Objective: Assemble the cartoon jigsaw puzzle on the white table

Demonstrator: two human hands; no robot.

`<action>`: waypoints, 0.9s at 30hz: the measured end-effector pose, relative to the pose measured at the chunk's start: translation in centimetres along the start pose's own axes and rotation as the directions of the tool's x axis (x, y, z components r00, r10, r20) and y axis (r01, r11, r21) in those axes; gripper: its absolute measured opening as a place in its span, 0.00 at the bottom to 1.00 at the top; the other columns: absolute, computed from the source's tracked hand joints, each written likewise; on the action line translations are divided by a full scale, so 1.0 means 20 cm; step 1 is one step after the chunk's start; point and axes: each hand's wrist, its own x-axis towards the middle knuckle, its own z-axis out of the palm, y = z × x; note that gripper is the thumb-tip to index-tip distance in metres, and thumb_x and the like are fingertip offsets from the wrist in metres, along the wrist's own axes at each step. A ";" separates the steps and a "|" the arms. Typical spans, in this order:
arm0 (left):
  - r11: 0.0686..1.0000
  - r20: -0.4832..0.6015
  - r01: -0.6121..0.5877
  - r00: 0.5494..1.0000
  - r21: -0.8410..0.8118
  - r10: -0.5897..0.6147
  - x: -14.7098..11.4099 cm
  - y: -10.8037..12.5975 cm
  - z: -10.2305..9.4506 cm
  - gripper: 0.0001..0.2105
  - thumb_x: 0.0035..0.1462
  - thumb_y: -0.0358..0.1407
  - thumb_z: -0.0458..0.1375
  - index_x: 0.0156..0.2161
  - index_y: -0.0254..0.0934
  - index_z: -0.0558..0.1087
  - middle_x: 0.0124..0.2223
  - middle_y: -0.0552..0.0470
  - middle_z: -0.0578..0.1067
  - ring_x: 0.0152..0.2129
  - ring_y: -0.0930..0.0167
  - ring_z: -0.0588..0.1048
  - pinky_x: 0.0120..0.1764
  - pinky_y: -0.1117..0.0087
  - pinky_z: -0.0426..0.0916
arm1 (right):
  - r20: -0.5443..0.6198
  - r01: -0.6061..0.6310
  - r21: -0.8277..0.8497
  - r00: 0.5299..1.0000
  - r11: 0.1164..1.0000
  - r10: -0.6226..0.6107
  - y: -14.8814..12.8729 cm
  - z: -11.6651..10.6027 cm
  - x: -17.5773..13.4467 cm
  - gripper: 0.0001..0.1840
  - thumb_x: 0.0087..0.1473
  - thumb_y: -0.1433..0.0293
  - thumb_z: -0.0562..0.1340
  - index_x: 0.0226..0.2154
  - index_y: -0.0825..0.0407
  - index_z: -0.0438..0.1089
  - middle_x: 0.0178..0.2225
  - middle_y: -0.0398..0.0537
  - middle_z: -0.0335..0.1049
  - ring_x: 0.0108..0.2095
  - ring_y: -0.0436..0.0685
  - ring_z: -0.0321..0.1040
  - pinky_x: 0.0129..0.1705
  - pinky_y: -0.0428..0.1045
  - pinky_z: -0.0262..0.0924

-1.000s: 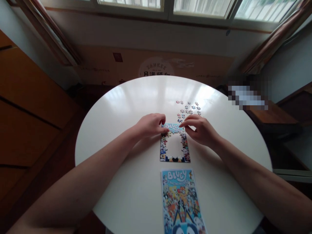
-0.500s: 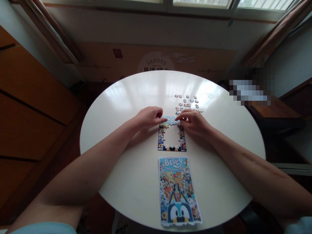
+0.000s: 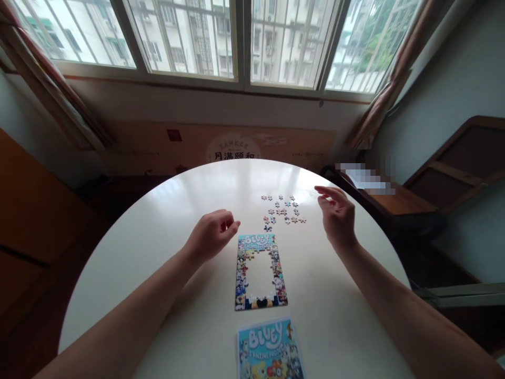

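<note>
Taking part-built puzzle (image 3: 258, 242) as dial centre, window side as 12. Lies flat on round white bench (image 3: 158, 226), with blue BLUEY title strip along 12, crowded colourful columns at 3 and 9, darker strip along 6. Forms a frame only, open in the middle down to white bench top, with jagged piece edges around the inside.

Have left hand (image 3: 215, 231) at 10 o'clock, just beside top corner of puzzle, apart from it. Has fingers loosely curled, thumb poking out toward 3. Reads as released. Can't tell from this angle whether resting on bench or just above.

Have right hand (image 3: 337, 216) at 2 o'clock, well apart from puzzle, near bench rim. Has index and thumb bent toward each other with a visible gap. Reads as released too.

See loose pieces (image 3: 278, 211) between 12 and 1, scattered flat between both hands. Find dark blue piece (image 3: 268, 228) closest in, just off puzzle's 12 edge.

See printed sheet (image 3: 270, 345) at 6, near puzzle, with same BLUEY title, cut off by bottom of view.

Farther out: barred window (image 3: 189, 37) at 12, curtain (image 3: 381, 113) at 1, wooden cabinet (image 3: 19, 200) between 9 and 10.
</note>
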 end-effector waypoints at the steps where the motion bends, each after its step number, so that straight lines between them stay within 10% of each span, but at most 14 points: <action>1: 1.000 -0.012 0.008 1.000 -0.010 -0.008 0.00 0.00 0.00 0.15 0.61 0.37 0.55 0.23 0.38 0.61 0.24 0.55 0.67 0.21 0.74 0.63 0.27 0.70 0.58 | -0.027 -0.083 0.046 0.996 0.996 0.084 0.02 0.00 0.01 0.13 0.53 0.69 0.62 0.40 0.48 0.80 0.44 0.49 0.76 0.40 0.57 0.71 0.42 0.55 0.65; 6: 0.997 -0.009 0.032 0.999 -0.074 -0.033 0.00 -0.01 -0.02 0.14 0.56 0.33 0.54 0.21 0.38 0.59 0.25 0.55 0.67 0.22 0.74 0.65 0.27 0.71 0.60 | -0.065 -0.330 0.184 0.936 0.926 0.346 0.09 0.02 0.03 0.18 0.50 0.67 0.63 0.44 0.50 0.78 0.47 0.53 0.77 0.46 0.61 0.71 0.52 0.59 0.64; 17: 0.978 -0.010 0.140 0.990 -0.158 -0.143 0.02 0.01 -0.02 0.28 0.63 0.46 0.51 0.13 0.38 0.62 0.22 0.52 0.75 0.22 0.71 0.74 0.33 0.69 0.66 | -0.036 -0.294 0.031 0.955 0.955 0.295 0.16 0.02 0.03 0.22 0.52 0.66 0.60 0.49 0.51 0.76 0.48 0.56 0.75 0.47 0.63 0.71 0.47 0.58 0.66; 27: 0.942 0.021 0.270 0.962 -0.201 -0.272 0.00 0.00 -0.04 0.22 0.58 0.41 0.50 0.13 0.39 0.66 0.13 0.57 0.65 0.14 0.72 0.68 0.29 0.69 0.65 | 0.446 0.129 -0.508 0.885 0.852 0.132 0.14 0.00 0.00 0.20 0.53 0.71 0.60 0.46 0.44 0.80 0.45 0.50 0.77 0.50 0.67 0.68 0.55 0.64 0.60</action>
